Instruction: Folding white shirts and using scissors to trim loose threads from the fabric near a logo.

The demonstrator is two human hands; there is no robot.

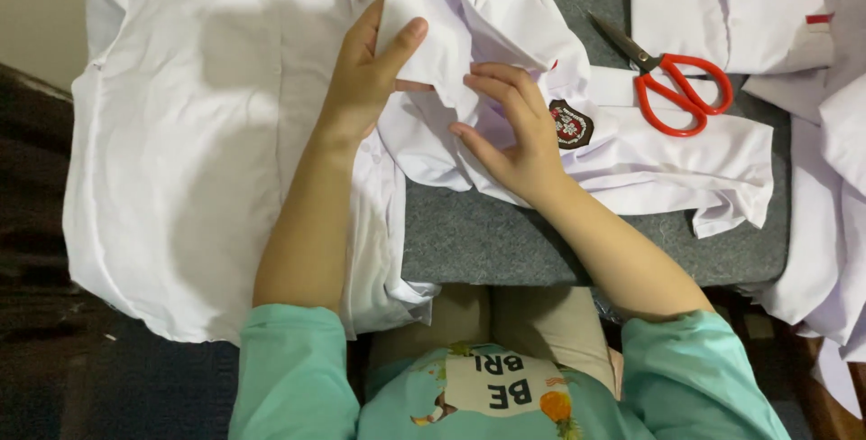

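Fingers (494,79) on white shirt (631,160), grey table (478,241)

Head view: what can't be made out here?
- White shirt in both hands: which part is pinched is lost in its own folds.
- Left hand: fingertips hidden behind the cloth; only the thumb shows in front.
- Right hand: palm faces away.
- Badge: design too small.
- Red scissors: blade tips blurred against the grey mat.
- Folded shirt: cut off by the top edge.

Single head view, looking steeply down, close over grey table (505,241).
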